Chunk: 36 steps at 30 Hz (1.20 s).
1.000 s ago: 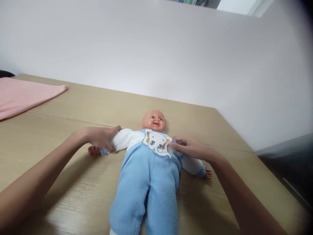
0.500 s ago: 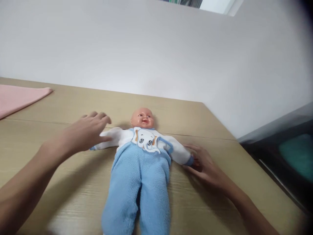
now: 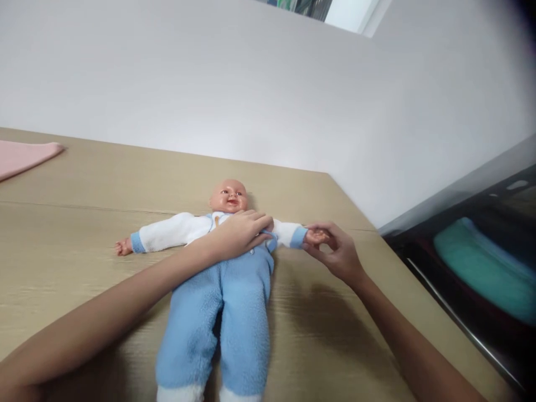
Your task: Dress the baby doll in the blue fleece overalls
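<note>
A baby doll [image 3: 228,196] lies face up on the wooden table, dressed in a fleece outfit [image 3: 245,312] with a white top, light blue trousers and blue cuffs. My left hand [image 3: 240,233] reaches across the doll's chest, its fingers and thumb closing on the blue-trimmed edge of the outfit near the shoulder. The elephant picture on the chest is mostly hidden beneath it. Out at the side, my right hand [image 3: 341,254] grips the doll's hand [image 3: 317,237] just past the blue cuff, holding that arm stretched out. The doll's other arm [image 3: 167,233] rests spread on the table.
A pink cloth [image 3: 25,156] lies at the far left of the table [image 3: 104,178]. Behind stands a pale wall [image 3: 167,84] with an opening at the top. Beyond the table's right edge is a dark object with a teal cloth-like surface [image 3: 481,268].
My left hand has moved right from beside the doll's arm onto its chest. My right hand has taken hold of the doll's hand and raised that arm. The view has shifted slightly.
</note>
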### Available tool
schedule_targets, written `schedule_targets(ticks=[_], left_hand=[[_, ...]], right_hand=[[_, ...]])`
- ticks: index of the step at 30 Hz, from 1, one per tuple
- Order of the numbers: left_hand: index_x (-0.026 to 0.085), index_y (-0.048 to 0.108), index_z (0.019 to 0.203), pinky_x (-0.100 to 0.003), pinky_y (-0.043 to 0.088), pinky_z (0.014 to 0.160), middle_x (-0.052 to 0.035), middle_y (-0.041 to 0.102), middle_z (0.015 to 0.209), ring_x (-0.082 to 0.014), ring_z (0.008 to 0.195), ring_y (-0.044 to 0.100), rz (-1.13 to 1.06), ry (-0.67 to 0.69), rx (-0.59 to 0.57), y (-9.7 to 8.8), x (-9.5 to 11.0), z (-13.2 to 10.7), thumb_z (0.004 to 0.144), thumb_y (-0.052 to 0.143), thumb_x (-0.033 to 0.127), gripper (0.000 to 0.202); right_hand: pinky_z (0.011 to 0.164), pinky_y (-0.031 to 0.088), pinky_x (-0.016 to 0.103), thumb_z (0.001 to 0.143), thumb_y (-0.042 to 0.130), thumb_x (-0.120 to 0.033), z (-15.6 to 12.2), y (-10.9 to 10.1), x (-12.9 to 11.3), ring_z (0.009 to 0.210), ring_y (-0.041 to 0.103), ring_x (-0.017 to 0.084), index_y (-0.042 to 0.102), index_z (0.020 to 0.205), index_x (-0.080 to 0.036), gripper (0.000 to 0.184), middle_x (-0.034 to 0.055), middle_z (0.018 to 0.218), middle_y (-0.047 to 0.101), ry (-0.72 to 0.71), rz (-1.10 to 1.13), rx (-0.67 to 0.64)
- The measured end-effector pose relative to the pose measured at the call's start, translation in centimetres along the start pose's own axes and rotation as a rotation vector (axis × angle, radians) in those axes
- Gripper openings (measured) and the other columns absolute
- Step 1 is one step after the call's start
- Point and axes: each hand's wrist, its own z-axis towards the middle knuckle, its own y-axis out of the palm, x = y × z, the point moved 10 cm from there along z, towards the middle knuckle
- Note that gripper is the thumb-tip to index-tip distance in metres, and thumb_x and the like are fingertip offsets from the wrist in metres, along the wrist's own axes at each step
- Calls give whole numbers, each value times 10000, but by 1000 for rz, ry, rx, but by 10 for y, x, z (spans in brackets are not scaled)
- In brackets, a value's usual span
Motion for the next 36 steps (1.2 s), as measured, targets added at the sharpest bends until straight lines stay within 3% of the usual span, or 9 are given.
schedule_targets(ticks=[3,7,11,15,19,24,27,32,36], left_hand=[[205,717,1287,-386,543,957,-129,794,1174,-281,1084,751,-79,139,61,-10,14,-10,1248,459,428,344],[218,762,1298,-392,559,949,-136,801,1142,-277,1072,762,-142,241,159,-25,24,-20,1242,468,428,366],[227,753,1134,-387,587,922,-104,815,1071,-256,1011,771,-430,133,240,-38,9,-20,1150,673,427,217],[216,708,1065,-358,587,879,-60,812,1036,-226,952,760,-723,-79,216,-28,-15,-14,1056,775,446,240],[221,696,1028,-361,562,893,-39,789,1023,-229,975,737,-736,-172,128,-14,-22,-10,1036,757,504,290],[237,601,989,-364,509,841,-27,696,966,-223,921,652,-559,-185,150,-16,-26,-11,1082,657,508,292],[248,547,956,-355,455,774,1,619,889,-208,840,591,-519,-209,109,-10,-31,-11,1098,604,494,290],[253,544,973,-357,402,740,31,567,821,-200,762,542,-454,-248,93,-6,-36,-12,1112,577,519,302],[248,580,999,-351,391,714,41,563,783,-196,729,539,-407,-260,85,-4,-37,-11,1093,603,496,267]], right_hand=[[764,639,424,833,980,-508,16,19,-25,802,781,280,763,1076,-275,400,66,999,854,-55,-40,20],[762,630,407,864,919,-464,24,69,-50,752,769,259,753,1022,-280,293,29,902,843,-133,18,-120],[840,621,423,901,848,-390,15,94,-67,845,751,274,730,1005,-292,185,25,912,804,-212,-16,-225],[1032,609,511,1037,739,-429,-3,93,-75,1122,736,339,779,1121,-304,156,100,1160,777,-249,61,-279],[1185,569,533,1078,740,-568,-13,99,-60,1262,703,342,807,1022,-316,267,88,1220,744,-91,304,-269],[1076,642,496,988,769,-749,-17,114,-14,1019,733,297,688,942,-295,463,46,988,729,318,649,-146],[961,650,437,992,755,-735,-19,114,-9,905,692,265,643,880,-279,483,34,904,684,345,547,-111],[1020,613,412,1056,671,-737,-29,93,-7,1139,702,298,687,1077,-276,462,85,1144,740,290,209,95],[956,645,404,1052,603,-830,-29,109,9,1068,758,291,610,1080,-295,536,68,1106,774,363,263,54]])
